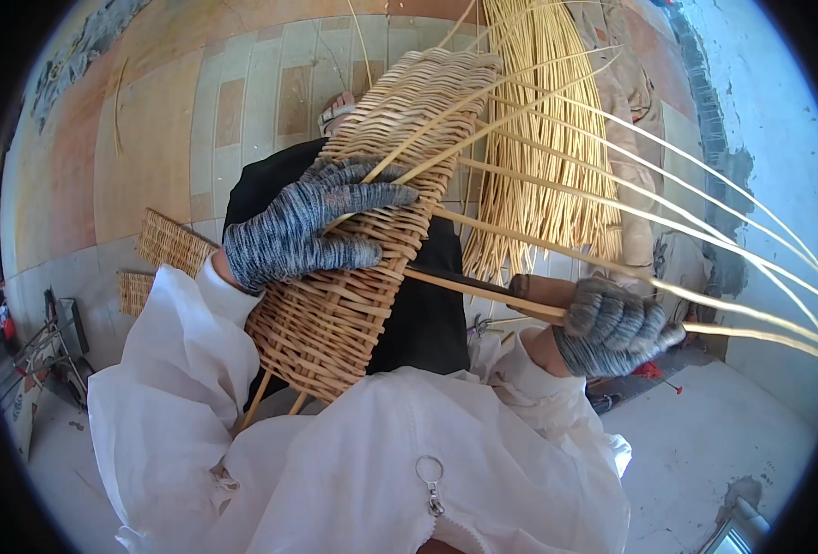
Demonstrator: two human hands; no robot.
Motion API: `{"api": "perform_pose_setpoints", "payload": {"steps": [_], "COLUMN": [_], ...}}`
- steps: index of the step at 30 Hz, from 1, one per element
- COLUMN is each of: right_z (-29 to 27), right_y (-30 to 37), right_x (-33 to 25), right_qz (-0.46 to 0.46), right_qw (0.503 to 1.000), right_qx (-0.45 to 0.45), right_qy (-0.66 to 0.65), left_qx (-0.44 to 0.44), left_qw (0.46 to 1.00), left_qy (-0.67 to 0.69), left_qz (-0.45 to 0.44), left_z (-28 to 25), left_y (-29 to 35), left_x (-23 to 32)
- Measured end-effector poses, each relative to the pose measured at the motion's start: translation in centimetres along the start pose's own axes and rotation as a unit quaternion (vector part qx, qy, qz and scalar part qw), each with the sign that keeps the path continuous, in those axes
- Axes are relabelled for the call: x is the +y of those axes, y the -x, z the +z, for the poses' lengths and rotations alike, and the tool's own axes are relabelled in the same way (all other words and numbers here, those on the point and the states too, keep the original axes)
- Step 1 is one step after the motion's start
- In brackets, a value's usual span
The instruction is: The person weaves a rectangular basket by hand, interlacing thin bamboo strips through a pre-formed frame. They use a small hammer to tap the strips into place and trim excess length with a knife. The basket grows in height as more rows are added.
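Note:
A woven wicker panel (330, 309) lies slanted across my lap, with long pale rods fanning out from its right edge. My left hand (312, 222), in a grey knitted glove, rests on the panel, thumb and fingers stretched apart on the weave. Two rods cross by its fingertips. My right hand (617, 323), gloved alike, is closed round the wooden handle of an awl (540, 291). The awl's dark shaft points left, its tip hidden at the panel's right edge. A rod (483, 294) runs alongside the awl into my right hand and comes out beyond it.
A thick bundle of straw-coloured rods (543, 138) lies beyond the panel on the tiled floor. Another person's leg (635, 102) is beside it. Two smaller woven pieces (170, 242) lie at the left. A blue-white wall (778, 120) stands at the right, where the long rods' ends reach.

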State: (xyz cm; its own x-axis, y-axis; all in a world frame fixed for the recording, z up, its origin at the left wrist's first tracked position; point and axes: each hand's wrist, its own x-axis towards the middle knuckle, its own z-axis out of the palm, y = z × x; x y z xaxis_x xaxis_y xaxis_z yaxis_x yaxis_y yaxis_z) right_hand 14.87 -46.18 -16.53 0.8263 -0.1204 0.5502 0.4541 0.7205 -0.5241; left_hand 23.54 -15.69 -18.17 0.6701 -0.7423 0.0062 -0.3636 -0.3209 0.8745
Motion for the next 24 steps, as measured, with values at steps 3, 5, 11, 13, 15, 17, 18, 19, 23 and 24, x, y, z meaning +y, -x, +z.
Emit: {"api": "perform_pose_setpoints", "payload": {"steps": [3,5,11,13,15,17,18,19,23,24], "right_z": [-1.1,-1.3,6.7,10.9,13.1,11.7,10.1,6.2,4.9,5.0], "right_y": [0.6,0.8,0.8,-0.1,-1.1,-0.7,-0.4,-0.8,-1.9,-2.2], "right_x": [0.8,1.0,0.2,0.7,2.4,1.2,0.3,-1.2,-0.7,0.5], "right_qz": [-0.004,-0.007,-0.017,-0.013,-0.007,0.016,0.029,0.114,0.101,0.176], "right_qw": [0.999,0.997,0.991,0.992,0.995,0.994,0.993,0.977,0.668,0.581], "right_qx": [0.031,0.048,0.126,0.098,0.065,0.018,-0.005,-0.169,-0.293,-0.359], "right_qy": [-0.035,-0.056,0.039,0.073,0.073,0.106,0.117,0.055,0.676,0.709], "left_qx": [0.012,-0.004,0.002,0.005,0.015,0.022,0.024,0.020,0.018,0.017], "left_qw": [0.997,0.995,0.964,0.961,0.959,0.956,0.955,0.950,0.946,0.947], "left_qy": [-0.076,-0.100,-0.245,-0.251,-0.259,-0.275,-0.279,-0.291,-0.298,-0.298], "left_qz": [-0.002,-0.025,-0.099,-0.113,-0.110,-0.096,-0.101,-0.113,-0.127,-0.123], "left_z": [0.3,0.4,3.5,4.2,4.2,4.3,4.1,4.3,4.4,4.3], "left_y": [0.0,0.2,-0.7,-1.5,-0.8,-0.9,-0.9,-0.8,-1.0,-1.2], "left_x": [0.0,0.0,2.8,2.8,2.6,2.4,2.6,2.7,3.0,3.1]}}
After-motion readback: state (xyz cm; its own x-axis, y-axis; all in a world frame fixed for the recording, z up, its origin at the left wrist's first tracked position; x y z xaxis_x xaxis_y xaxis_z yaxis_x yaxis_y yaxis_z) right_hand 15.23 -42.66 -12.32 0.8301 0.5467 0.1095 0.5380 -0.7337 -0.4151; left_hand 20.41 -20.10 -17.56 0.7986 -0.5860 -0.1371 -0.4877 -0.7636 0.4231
